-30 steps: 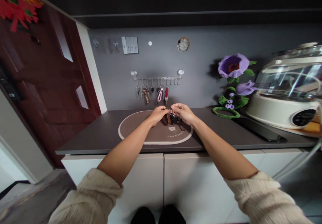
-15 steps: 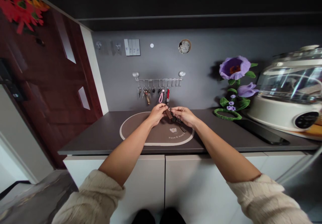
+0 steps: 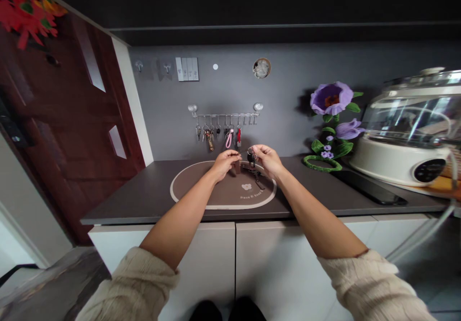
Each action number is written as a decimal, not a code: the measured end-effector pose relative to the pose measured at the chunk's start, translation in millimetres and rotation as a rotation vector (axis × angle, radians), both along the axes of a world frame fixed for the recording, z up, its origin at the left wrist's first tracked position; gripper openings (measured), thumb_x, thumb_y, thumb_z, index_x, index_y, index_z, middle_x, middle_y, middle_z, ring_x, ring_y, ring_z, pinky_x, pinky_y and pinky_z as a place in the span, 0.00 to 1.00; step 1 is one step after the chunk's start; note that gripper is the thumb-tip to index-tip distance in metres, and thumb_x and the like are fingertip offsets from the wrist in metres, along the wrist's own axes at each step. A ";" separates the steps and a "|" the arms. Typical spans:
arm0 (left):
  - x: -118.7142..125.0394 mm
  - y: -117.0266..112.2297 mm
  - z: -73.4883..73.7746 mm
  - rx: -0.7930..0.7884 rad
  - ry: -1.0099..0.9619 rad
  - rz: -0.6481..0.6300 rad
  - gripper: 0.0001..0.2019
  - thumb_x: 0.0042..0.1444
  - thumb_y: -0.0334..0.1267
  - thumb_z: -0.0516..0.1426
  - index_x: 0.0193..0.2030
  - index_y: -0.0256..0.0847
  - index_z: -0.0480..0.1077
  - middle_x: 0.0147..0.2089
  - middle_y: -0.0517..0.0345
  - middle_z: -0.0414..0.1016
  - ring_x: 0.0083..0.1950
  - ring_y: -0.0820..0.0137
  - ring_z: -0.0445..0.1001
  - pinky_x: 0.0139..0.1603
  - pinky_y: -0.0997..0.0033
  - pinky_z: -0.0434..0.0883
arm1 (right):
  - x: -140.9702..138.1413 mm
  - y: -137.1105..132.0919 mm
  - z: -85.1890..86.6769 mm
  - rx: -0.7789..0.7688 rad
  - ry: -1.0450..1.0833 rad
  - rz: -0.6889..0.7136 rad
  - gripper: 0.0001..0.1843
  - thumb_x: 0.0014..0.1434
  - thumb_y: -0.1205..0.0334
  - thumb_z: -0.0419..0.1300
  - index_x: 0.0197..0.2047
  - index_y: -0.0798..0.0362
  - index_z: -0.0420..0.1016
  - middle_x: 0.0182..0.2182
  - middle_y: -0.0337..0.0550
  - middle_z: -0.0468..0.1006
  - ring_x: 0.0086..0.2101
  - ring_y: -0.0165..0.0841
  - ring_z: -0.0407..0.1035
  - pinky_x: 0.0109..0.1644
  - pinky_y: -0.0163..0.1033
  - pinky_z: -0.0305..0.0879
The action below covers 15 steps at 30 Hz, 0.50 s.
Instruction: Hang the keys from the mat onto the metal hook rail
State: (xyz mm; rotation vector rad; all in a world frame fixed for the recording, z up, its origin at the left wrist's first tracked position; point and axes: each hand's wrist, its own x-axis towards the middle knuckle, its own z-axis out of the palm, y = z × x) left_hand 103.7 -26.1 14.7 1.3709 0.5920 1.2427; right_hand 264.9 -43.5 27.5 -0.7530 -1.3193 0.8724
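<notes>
Both my hands are raised over an oval brown mat (image 3: pixel 201 189) on a dark countertop (image 3: pixel 144 196). My left hand (image 3: pixel 224 162) pinches a brown leather key fob (image 3: pixel 237 167) that hangs below its fingers. My right hand (image 3: pixel 265 160) pinches a key ring with a dark key (image 3: pixel 250 156), held a little apart from the fob. Another dark key (image 3: pixel 258 180) lies on the mat under my right hand.
A wall rail (image 3: pixel 225 115) behind the mat carries several hanging keys and tags. Purple crochet flowers (image 3: pixel 333 119) stand to the right, then a white appliance with a clear lid (image 3: pixel 410 129) and a black slab (image 3: pixel 367 191). A dark wooden door (image 3: pixel 68 114) is at left.
My hands have drawn slightly apart: the brown fob now hangs from my left hand, separate from the ring and key in my right hand, which has lifted a little.
</notes>
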 end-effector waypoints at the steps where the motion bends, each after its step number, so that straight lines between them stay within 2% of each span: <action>1: 0.1 -0.5 -0.6 0.007 0.026 -0.007 0.10 0.39 0.34 0.59 0.31 0.36 0.67 0.30 0.58 0.70 0.30 0.75 0.68 0.32 0.74 0.64 | 0.0 0.0 0.8 0.018 -0.005 -0.009 0.14 0.42 0.52 0.61 0.28 0.54 0.71 0.22 0.36 0.70 0.23 0.23 0.60 0.30 0.32 0.57; 4: -0.1 -1.1 -1.8 0.056 0.075 -0.035 0.11 0.38 0.33 0.60 0.31 0.36 0.68 0.30 0.58 0.70 0.29 0.76 0.68 0.32 0.73 0.64 | -0.2 -0.3 3.1 0.050 -0.025 -0.001 0.15 0.43 0.51 0.61 0.29 0.55 0.72 0.22 0.36 0.69 0.22 0.23 0.58 0.29 0.32 0.55; 8: -1.1 -0.7 0.0 0.127 0.083 -0.027 0.14 0.38 0.34 0.61 0.35 0.36 0.69 0.33 0.56 0.71 0.33 0.75 0.68 0.36 0.73 0.63 | -1.5 0.0 8.6 0.069 -0.082 0.027 0.15 0.44 0.51 0.60 0.29 0.56 0.72 0.21 0.37 0.69 0.22 0.23 0.58 0.29 0.32 0.55; 11: -1.9 -1.5 3.8 0.176 0.071 0.021 0.16 0.41 0.39 0.60 0.38 0.37 0.70 0.36 0.55 0.72 0.36 0.73 0.68 0.38 0.72 0.63 | -4.7 1.0 14.4 0.082 -0.116 0.044 0.15 0.43 0.52 0.61 0.29 0.55 0.72 0.21 0.36 0.69 0.22 0.23 0.58 0.28 0.32 0.55; 15: -3.5 -3.3 8.8 0.234 0.058 0.105 0.16 0.41 0.44 0.59 0.37 0.37 0.72 0.36 0.54 0.73 0.37 0.72 0.68 0.41 0.71 0.62 | -13.3 2.7 19.5 0.055 -0.115 0.041 0.14 0.40 0.54 0.63 0.27 0.55 0.69 0.19 0.35 0.68 0.21 0.23 0.58 0.26 0.31 0.53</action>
